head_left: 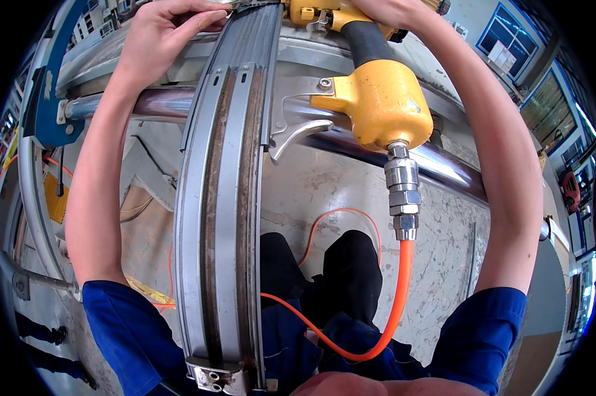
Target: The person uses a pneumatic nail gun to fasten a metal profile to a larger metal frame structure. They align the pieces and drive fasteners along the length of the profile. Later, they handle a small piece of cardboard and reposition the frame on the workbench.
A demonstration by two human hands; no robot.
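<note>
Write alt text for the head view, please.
A person's right hand grips a yellow pneumatic tool fed by an orange air hose, while the left hand steadies a long grey metal rail.

Your right hand (384, 10) and the tool (377, 92) head are cut off at the top edge; the rail (222, 198) hides your left fingertips (209, 20).

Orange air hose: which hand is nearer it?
Right. The right hand grips the yellow tool feeding the hose; the left hand holds the metal strip.
</note>
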